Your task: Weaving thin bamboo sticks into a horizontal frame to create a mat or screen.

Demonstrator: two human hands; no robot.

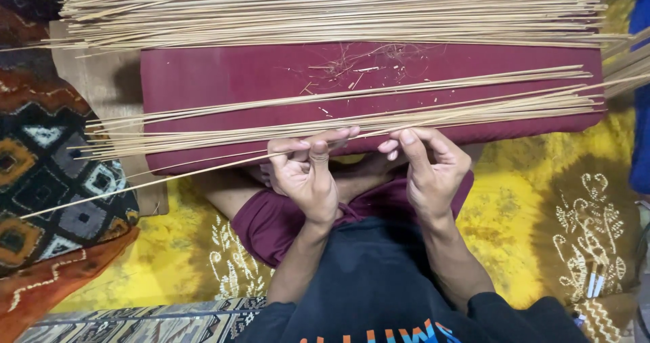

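From my remote seat I look straight down on a long maroon cloth-covered cushion [271, 79], and I place everything else by it. My left hand [306, 170] sits at the cushion's near edge, fingers curled, pinching a single thin pale bamboo stick [169, 178] between thumb and fingertips; that stick runs from the hand out past the cushion's left end, slanting down over the patterned fabric. My right hand [425, 167] is just beside the left, also at the near edge, its thumb and forefinger closed on the sticks where they meet the loose fan of thin pale sticks [433, 109] lying along the near half of the cushion. I cannot tell whether it grips the same stick or a neighbour.

Along the cushion's far edge lies a thick heap of the same pale sticks [325, 11], all lengthwise. Fine splinters and fibres [352, 65] dot the bare middle of the cushion. Under the cushion's near side spreads a yellow printed cloth [514, 221]; beyond its left end lies a dark diamond-patterned woven fabric [47, 174].
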